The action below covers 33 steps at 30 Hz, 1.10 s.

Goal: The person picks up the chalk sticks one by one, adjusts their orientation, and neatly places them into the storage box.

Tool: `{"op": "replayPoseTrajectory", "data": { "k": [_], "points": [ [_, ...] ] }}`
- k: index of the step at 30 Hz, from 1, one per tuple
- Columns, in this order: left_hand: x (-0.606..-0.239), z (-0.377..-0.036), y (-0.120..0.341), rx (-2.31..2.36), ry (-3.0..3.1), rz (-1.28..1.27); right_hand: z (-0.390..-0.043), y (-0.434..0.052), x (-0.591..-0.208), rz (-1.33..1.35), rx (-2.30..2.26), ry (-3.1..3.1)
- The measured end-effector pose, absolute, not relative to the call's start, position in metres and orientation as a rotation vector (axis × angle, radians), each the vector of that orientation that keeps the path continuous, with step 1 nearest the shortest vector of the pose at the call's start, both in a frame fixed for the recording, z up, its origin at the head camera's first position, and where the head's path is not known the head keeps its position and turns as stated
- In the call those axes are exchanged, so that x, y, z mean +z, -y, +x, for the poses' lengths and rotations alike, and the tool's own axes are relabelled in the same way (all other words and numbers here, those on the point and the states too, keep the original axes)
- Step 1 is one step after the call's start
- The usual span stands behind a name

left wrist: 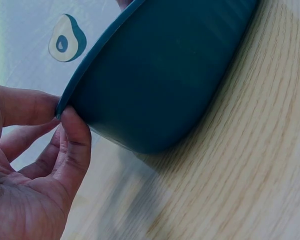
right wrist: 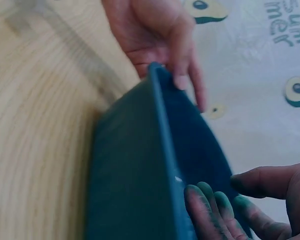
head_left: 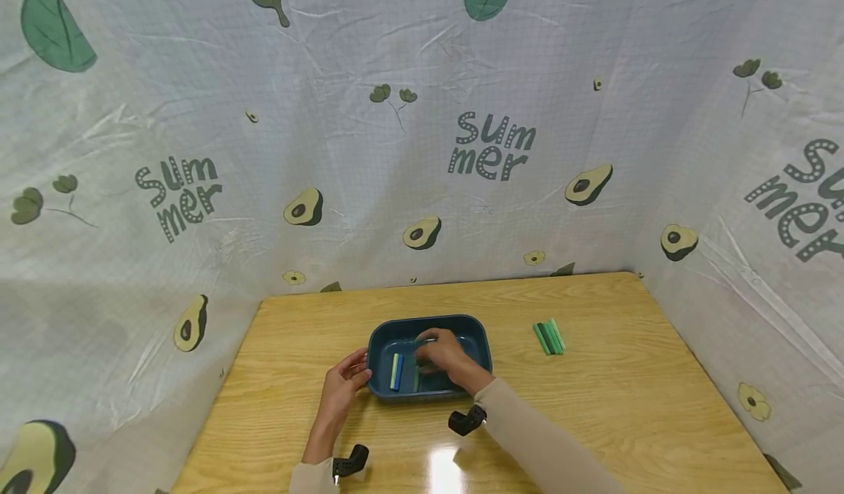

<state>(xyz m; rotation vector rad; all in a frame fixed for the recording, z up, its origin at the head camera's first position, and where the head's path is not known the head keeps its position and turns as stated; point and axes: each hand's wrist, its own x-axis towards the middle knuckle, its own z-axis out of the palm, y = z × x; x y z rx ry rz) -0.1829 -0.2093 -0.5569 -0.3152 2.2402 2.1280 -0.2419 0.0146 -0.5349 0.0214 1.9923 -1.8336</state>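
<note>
A dark teal plastic tray point(head_left: 438, 394) stands on the wooden table. My left hand point(head_left: 341, 385) pinches its left rim between thumb and finger, close up in the left wrist view. My right hand point(head_left: 440, 353) is down inside the tray, its thumb apart from the fingers and the fingertips point(right wrist: 205, 210) stained green. Just below it in the head view lies a green pastel stick point(head_left: 417, 378). To the left, a pale yellow pastel stick point(head_left: 394, 370) and a blue one point(head_left: 398, 373) lie side by side. The tray wall hides part of the right fingers in the right wrist view.
Several green pastel sticks point(head_left: 549, 338), one of them very dark, lie in a row on the table point(head_left: 593, 406), right of the tray. A white printed sheet point(head_left: 488, 245) hangs along the table's back and sides.
</note>
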Motion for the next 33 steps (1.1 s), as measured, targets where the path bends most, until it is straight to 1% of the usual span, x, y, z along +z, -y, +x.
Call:
{"op": "replayPoseTrajectory", "data": {
  "k": [7,20,33],
  "points": [
    [-0.558,-0.184,0.210,2.136,-2.251,-0.315,-0.243,-0.041,-0.521,-0.032,-1.873,-2.025],
    [-0.558,-0.183,0.209,2.143,-2.239,-0.318,-0.240,-0.085,-0.498,0.065,-1.978,-2.153],
    [-0.559,-0.183,0.210,2.156,-2.228,-0.308,-0.234,-0.136,-0.489,0.063,-1.958,-2.386]
  ]
}}
